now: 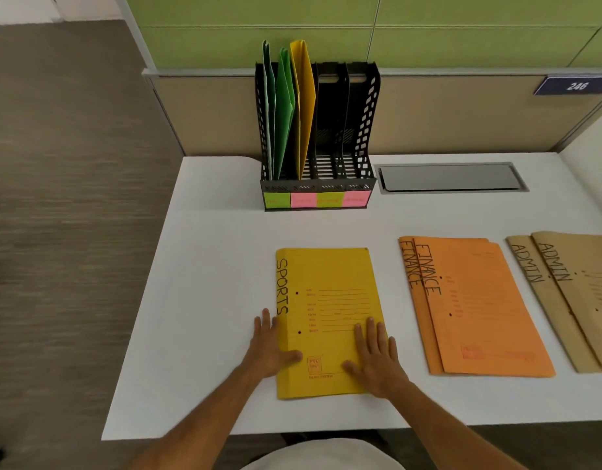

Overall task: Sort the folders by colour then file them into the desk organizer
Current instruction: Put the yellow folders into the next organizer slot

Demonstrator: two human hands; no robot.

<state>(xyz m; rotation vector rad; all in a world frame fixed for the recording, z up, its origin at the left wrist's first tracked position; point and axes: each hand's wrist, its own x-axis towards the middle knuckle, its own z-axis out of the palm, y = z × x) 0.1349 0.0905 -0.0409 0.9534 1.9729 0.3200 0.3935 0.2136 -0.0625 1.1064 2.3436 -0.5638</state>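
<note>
A yellow folder marked SPORTS (330, 300) lies flat on the white desk in front of me. My left hand (270, 347) rests at its left spine edge with the thumb on the cover. My right hand (375, 357) lies flat on its lower right corner, fingers spread. The black desk organizer (360, 130) stands at the back; its left slots hold two green folders (282, 110) and one yellow folder (304, 106), its right slots are empty. Two orange FINANCE folders (479, 307) and two brown ADMIN folders (570, 293) lie stacked to the right.
Coloured sticky labels (316, 200) line the organizer's front. A grey cable hatch (450, 178) is set into the desk (197, 300) right of it. A beige and green partition rises behind. Carpeted floor lies beyond the desk's left edge.
</note>
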